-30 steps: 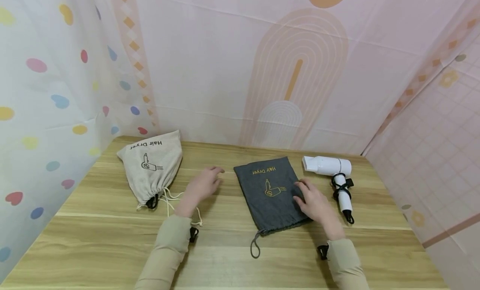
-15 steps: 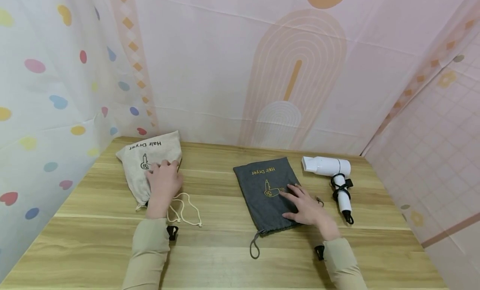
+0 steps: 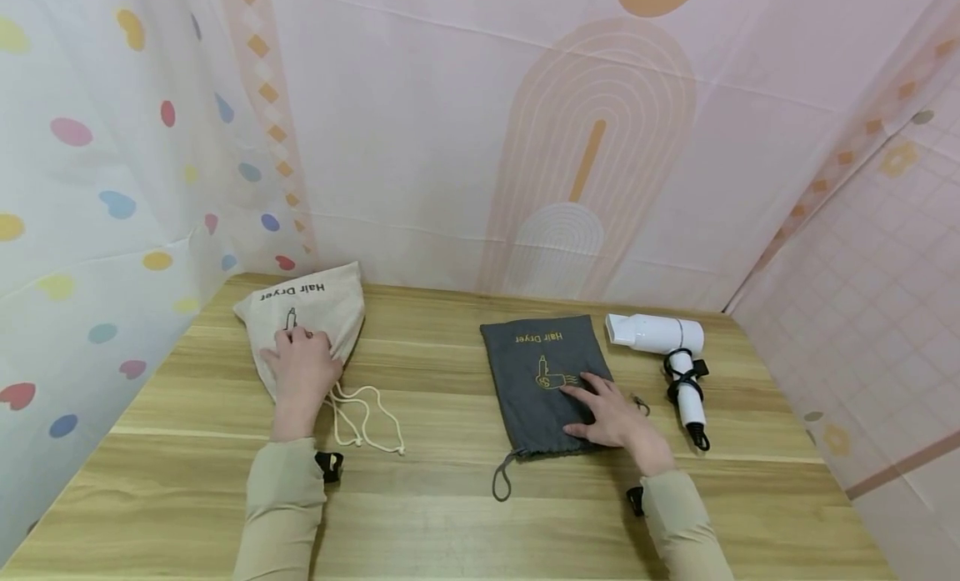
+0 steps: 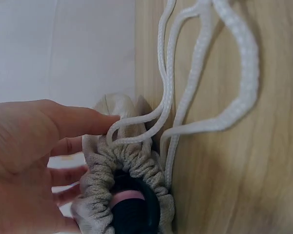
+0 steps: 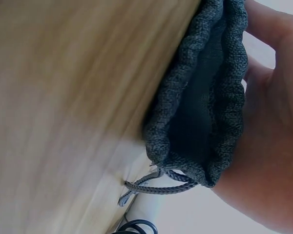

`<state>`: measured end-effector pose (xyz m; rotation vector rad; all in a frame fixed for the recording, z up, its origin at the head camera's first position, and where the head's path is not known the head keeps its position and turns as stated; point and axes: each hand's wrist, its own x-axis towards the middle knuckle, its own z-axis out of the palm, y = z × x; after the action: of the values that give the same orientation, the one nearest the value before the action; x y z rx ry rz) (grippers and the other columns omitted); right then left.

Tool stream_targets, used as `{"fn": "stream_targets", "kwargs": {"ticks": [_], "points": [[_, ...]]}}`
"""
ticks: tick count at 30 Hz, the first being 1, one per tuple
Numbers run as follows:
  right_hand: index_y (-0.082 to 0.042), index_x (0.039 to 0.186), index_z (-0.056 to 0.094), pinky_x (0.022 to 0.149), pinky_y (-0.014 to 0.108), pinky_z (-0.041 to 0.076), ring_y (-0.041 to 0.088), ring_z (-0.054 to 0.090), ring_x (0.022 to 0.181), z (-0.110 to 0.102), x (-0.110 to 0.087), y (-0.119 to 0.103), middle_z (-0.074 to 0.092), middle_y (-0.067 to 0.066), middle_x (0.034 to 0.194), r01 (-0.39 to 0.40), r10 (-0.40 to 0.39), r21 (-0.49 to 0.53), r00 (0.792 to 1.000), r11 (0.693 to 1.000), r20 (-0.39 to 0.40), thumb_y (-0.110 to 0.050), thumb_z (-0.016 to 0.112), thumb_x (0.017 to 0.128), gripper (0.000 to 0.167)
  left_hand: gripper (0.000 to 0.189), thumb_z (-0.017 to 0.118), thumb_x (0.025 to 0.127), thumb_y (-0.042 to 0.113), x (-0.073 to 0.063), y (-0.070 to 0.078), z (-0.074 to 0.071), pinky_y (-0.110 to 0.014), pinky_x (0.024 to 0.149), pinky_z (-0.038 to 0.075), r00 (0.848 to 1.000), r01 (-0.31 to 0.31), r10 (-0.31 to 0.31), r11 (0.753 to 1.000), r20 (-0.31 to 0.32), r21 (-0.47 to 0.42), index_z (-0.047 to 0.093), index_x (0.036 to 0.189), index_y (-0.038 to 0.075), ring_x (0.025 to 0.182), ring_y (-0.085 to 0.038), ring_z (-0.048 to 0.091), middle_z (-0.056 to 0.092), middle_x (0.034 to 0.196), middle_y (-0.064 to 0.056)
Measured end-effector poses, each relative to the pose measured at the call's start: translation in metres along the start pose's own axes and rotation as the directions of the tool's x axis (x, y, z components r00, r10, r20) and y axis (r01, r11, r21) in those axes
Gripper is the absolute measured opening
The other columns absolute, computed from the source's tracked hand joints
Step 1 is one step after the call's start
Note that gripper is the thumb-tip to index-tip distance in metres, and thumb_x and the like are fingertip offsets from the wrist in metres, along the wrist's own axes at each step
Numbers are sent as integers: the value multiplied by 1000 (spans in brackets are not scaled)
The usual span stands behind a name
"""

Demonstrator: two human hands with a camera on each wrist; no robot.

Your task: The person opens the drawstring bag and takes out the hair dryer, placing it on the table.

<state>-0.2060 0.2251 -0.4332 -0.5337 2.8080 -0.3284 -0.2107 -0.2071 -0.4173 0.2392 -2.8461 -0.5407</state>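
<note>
My left hand (image 3: 302,371) rests on the beige drawstring bag (image 3: 337,302), printed "Hair Dryer", at the left of the table. Its thumb reaches along the gathered mouth beside the white cords (image 4: 244,63) in the left wrist view. A black loop and a pink band (image 4: 128,196) show inside that mouth; the rest of the contents is hidden. Fingers spread, my right hand (image 3: 617,416) lies flat on the dark grey drawstring bag (image 3: 517,398), which also reads "Hair Dryer". The right wrist view shows this bag's mouth (image 5: 195,117) gaping, with dark lining inside.
A white hair dryer (image 3: 656,333), its black cord (image 3: 684,377) wound round the handle, lies to the right of the grey bag. Patterned curtains (image 3: 420,147) stand behind the wooden table (image 3: 420,514) and along both sides.
My left hand has come left from the bare table onto the beige bag. My right hand has moved further onto the grey bag, which has shifted slightly right.
</note>
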Motion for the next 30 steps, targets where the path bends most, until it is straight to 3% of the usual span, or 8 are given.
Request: {"fn": "stream_targets", "kwargs": {"ticks": [4,7,13,30], "points": [[-21,142,43,98,69,33,48,26,138,-1,3,2,25,19,154,-34,34,-7,999,999,-1,-42,63,88,62,21,57,85,13,3,1,2,-78,94,20,996,-14,13,1000,91,9,59,97,-4,120,-56,30,47,113,-37],[-21,143,42,99,69,33,49,25,138,-2,6,4,24,20,154,-53,53,-13,999,999,0,-43,62,88,62,22,55,85,12,4,1,4,-79,96,17,993,-18,16,1000,120,12,59,102,-2,120,-57,30,48,116,-36],[-19,143,42,100,69,33,50,24,138,-6,7,9,24,21,153,-67,67,-6,998,998,-4,-44,62,88,63,18,55,81,5,4,5,6,-80,95,16,991,-35,35,999,128,-9,59,98,0,117,-57,32,48,114,-37],[-18,142,43,99,69,32,51,25,137,-5,9,11,26,22,152,-61,61,2,998,998,-19,-42,62,88,62,28,56,81,6,-8,32,17,-79,94,21,985,-124,121,992,122,19,61,108,4,116,-56,38,51,114,-33]]}}
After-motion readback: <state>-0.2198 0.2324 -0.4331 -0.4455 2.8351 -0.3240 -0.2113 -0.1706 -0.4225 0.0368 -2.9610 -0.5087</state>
